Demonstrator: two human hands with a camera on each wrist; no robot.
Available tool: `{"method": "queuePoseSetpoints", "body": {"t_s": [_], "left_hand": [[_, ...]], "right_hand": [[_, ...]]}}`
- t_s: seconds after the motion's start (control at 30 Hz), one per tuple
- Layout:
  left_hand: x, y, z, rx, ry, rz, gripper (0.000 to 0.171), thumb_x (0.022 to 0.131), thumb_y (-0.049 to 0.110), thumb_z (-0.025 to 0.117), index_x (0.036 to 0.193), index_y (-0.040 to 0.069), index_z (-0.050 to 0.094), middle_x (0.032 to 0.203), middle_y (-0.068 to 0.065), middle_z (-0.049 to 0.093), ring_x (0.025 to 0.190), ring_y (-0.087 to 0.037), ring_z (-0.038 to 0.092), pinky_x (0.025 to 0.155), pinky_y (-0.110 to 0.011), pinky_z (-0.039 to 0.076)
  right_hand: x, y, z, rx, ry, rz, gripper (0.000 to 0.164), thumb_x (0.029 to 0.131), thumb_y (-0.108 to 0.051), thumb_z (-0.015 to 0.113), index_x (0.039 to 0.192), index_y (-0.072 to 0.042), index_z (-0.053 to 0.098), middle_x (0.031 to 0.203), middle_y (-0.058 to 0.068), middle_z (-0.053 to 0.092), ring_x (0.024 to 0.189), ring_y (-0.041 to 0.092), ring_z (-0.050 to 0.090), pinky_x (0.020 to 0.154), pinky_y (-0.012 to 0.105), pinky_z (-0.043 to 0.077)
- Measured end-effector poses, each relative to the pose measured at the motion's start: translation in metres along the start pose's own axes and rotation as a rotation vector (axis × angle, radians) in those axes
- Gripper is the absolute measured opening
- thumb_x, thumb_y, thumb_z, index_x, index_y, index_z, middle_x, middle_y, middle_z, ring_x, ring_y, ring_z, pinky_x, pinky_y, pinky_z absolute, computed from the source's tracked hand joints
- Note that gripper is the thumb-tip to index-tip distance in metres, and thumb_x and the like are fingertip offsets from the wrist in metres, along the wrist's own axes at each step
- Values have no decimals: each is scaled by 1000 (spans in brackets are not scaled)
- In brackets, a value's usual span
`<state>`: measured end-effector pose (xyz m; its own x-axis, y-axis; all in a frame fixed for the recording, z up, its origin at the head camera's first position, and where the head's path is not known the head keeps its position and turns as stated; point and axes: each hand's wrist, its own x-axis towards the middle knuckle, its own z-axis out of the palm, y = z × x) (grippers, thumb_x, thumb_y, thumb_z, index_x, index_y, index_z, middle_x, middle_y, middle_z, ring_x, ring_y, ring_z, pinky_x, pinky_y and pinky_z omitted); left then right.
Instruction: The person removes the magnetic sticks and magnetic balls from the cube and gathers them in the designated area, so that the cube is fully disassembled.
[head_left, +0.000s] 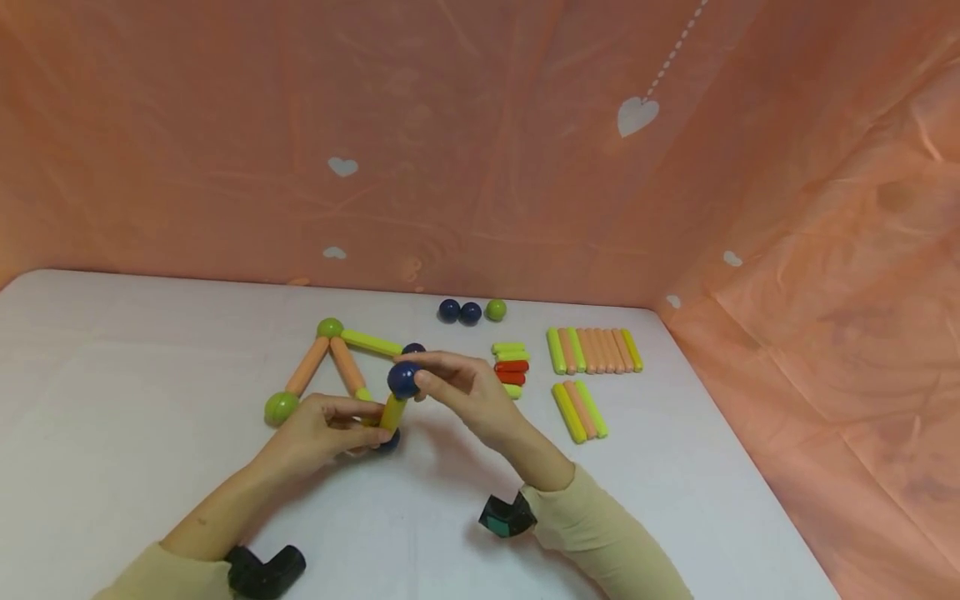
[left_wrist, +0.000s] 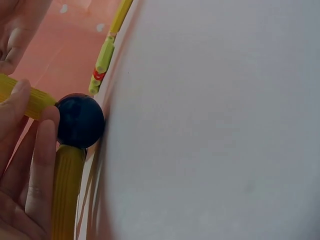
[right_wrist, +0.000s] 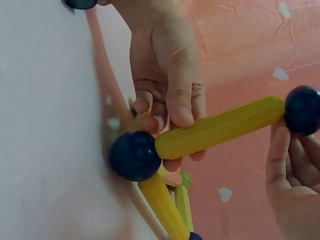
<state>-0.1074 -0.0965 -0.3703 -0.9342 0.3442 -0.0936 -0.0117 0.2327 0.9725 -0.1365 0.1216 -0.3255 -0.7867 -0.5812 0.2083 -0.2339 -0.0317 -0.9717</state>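
A yellow stick (right_wrist: 220, 127) stands up at a slant between two dark blue balls. My left hand (head_left: 326, 433) pinches this stick low down, just above the lower blue ball (right_wrist: 135, 156). Fingers of my right hand (head_left: 472, 396) hold the upper blue ball (head_left: 403, 379) at the stick's top end. From the lower ball a second yellow stick (right_wrist: 162, 205) runs off in the right wrist view. Behind the hands lies a frame of orange sticks (head_left: 309, 367) and a yellow-green stick (head_left: 371, 342), joined at green balls (head_left: 282, 408); the hands partly hide it.
Two loose blue balls (head_left: 470, 314) and a green ball (head_left: 496, 310) sit near the table's back edge. Short green and red sticks (head_left: 512, 367) lie right of the right hand. Farther right are a long row of sticks (head_left: 596, 351) and a smaller group (head_left: 581, 411).
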Motion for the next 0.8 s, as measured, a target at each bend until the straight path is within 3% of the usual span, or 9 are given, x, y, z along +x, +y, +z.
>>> {"method": "queuePoseSetpoints", "body": {"t_s": [0.17,0.27,0.37,0.43,0.63,0.7,0.8], "left_hand": [[-1,3,2,34,30,-37,43,82,17,76,118,-4,65,99,-13,73,78,-13,65,64,-25,55],[-1,4,4,41,50,-47,42,82,17,76,117,-2,66,100,-12,73,77,-13,65,64,-25,54],[-1,4,5,48,66,-44,42,81,19,77,116,-1,67,101,-12,73,80,-12,65,65,-24,54],[-1,4,6,52,72,-36,41,81,20,77,115,0,68,101,-12,73,82,-12,66,67,-24,54],[0,6,10,59,96,-28,41,81,21,78,115,1,68,104,-12,72,86,-11,67,69,-22,54],[2,7,13,56,116,-38,42,80,22,78,116,2,68,107,-12,72,86,-12,68,69,-22,54],[4,8,19,56,157,-68,42,80,24,78,116,4,68,110,-12,71,86,-12,68,70,-22,54]], "right_hand": [[2,2,-5,178,79,40,75,89,-44,65,128,16,47,107,-5,67,93,9,60,83,22,50],[6,4,-14,233,212,87,56,93,-29,65,128,12,49,105,-7,67,89,9,58,81,21,50],[12,10,-29,209,352,151,37,95,-13,59,126,5,54,102,-8,65,84,8,57,81,20,49],[17,15,-40,168,417,181,34,94,-9,57,126,2,56,102,-6,65,85,9,57,83,22,49],[30,29,-76,21,571,311,36,92,-19,65,125,-6,60,110,5,66,107,34,58,101,42,45],[33,32,-89,-18,622,367,37,91,-23,66,125,-9,61,114,8,65,113,39,56,104,43,44],[36,33,-107,-17,675,428,40,92,-24,66,128,-8,58,124,13,60,118,37,55,105,39,43]]}}
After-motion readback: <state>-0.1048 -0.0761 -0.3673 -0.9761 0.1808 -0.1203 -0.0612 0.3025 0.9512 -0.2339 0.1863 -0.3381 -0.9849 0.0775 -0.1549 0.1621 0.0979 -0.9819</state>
